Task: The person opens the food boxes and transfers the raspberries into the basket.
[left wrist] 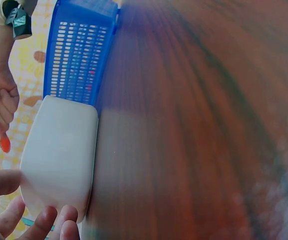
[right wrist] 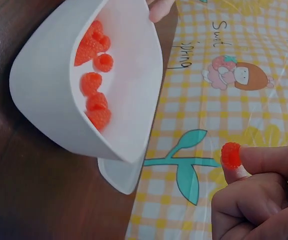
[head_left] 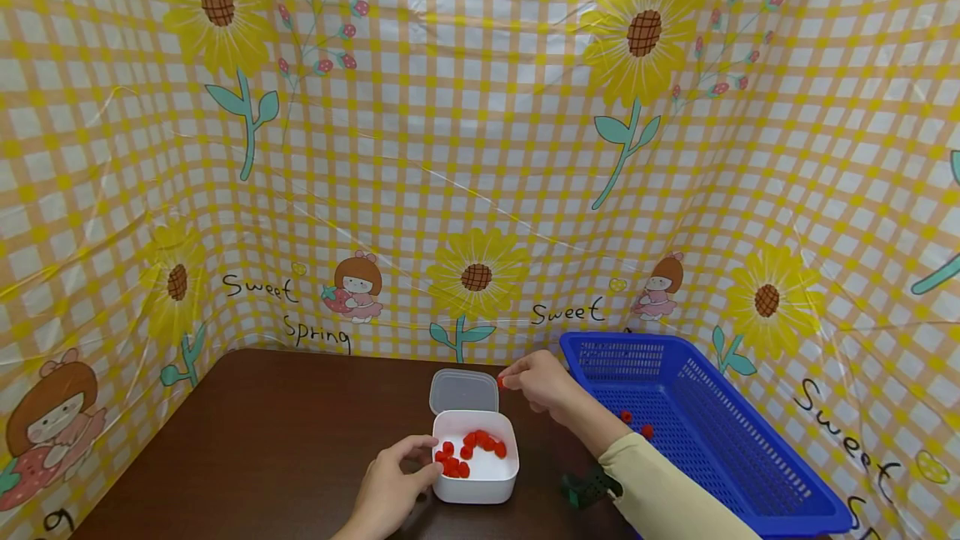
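My right hand [head_left: 536, 382] pinches a raspberry [right wrist: 231, 155] between thumb and index finger, raised beyond the far right corner of a white square container [head_left: 480, 490]. Several red raspberries [right wrist: 103, 63] lie inside that container, loosely grouped at its left and toward the back right. At the container's left side, my left hand [head_left: 396, 477] rests its fingertips against the wall and rim, the fingers loosely bent. In the left wrist view, the container's plain outer wall [left wrist: 61, 150] hides the berries inside.
A translucent lid [head_left: 463, 392] lies flat right behind the container. To the right stands a blue slotted basket [head_left: 720, 448], with a few raspberries [head_left: 647, 432] in it. Patterned cloth [head_left: 480, 148] rises around the dark wooden table [head_left: 300, 423].
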Available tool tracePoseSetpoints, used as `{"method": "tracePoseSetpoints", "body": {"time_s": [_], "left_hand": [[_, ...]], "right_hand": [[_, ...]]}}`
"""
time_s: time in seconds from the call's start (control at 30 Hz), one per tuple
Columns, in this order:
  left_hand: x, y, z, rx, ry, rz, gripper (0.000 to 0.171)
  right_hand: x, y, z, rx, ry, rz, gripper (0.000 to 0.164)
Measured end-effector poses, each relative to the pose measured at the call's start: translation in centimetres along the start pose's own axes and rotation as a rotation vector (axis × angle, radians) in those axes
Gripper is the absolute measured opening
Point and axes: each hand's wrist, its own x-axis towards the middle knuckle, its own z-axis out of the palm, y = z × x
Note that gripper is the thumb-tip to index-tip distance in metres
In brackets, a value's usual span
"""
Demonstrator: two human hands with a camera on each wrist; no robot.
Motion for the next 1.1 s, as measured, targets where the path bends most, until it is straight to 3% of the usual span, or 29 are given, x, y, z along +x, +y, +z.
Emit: {"method": "tracePoseSetpoints", "body": {"time_s": [0.27,0.7,1.1], "left_hand": [[0.1,0.0,0.0,0.011,0.011,0.005,0.031],[0.1,0.1,-0.1,-0.004,0.005,0.001,0.034],[0.1,-0.2,-0.1,-0.024,-0.01,-0.048,0.035]], "right_hand": [[0.2,-0.1,-2.0,0.039,0.024,-0.022,0.02],[0.8,0.8,-5.9,0.014,0.068,-0.024,0.025],[0.2,2.2,-10.1,-0.026,0.082,0.005,0.033]]}}
